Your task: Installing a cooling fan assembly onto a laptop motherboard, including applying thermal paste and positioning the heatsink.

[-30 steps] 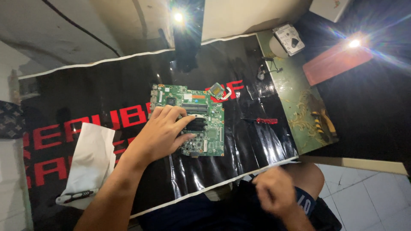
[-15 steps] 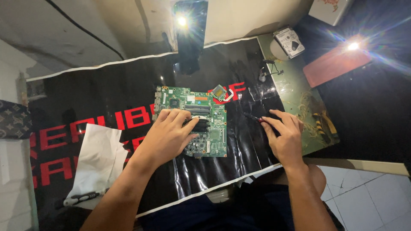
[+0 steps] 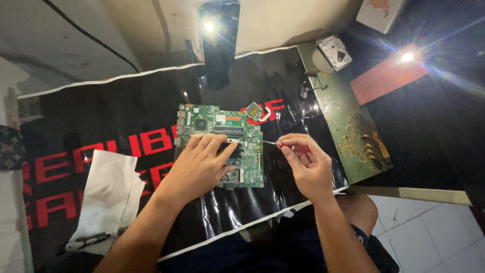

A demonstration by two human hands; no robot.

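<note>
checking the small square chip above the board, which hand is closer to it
Right. The right hand, holding a red-handled screwdriver, sits just below and right of the small square chip. The left hand lies flat on the green circuit board, farther below and left of it.

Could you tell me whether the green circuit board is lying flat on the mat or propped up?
Flat: the circuit board lies component-side up on the black mat, with the left hand resting on it.

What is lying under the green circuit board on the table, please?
The green circuit board lies flat on a glossy black mat with red lettering. The left hand rests on the board's lower middle, hiding that part. Anything between board and mat cannot be seen.
</note>
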